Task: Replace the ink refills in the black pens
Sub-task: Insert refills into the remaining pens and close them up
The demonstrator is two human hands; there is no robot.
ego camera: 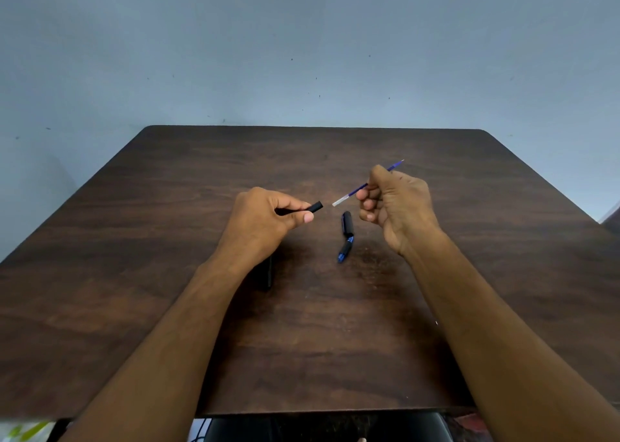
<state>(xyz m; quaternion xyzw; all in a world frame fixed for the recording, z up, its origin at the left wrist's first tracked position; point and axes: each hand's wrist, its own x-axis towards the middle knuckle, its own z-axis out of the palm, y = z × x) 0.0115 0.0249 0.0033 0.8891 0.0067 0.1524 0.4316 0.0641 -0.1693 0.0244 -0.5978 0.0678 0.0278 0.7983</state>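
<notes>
My left hand point(265, 220) grips a black pen barrel point(315, 206), its open end pointing right. My right hand point(396, 206) pinches a thin blue ink refill point(352, 193), whose white lower end sits a short gap away from the barrel's mouth and whose tip points up and away. Between the hands, a black pen cap point(347, 223) and a black-and-blue tip section point(345, 249) lie on the table. Another black pen part point(267, 274) lies partly hidden under my left wrist.
The dark wooden table point(335, 341) stands against a pale blue wall. Its near edge runs just above a dark object, perhaps a chair point(322, 428). Something white and green point(23, 430) shows at the bottom left corner.
</notes>
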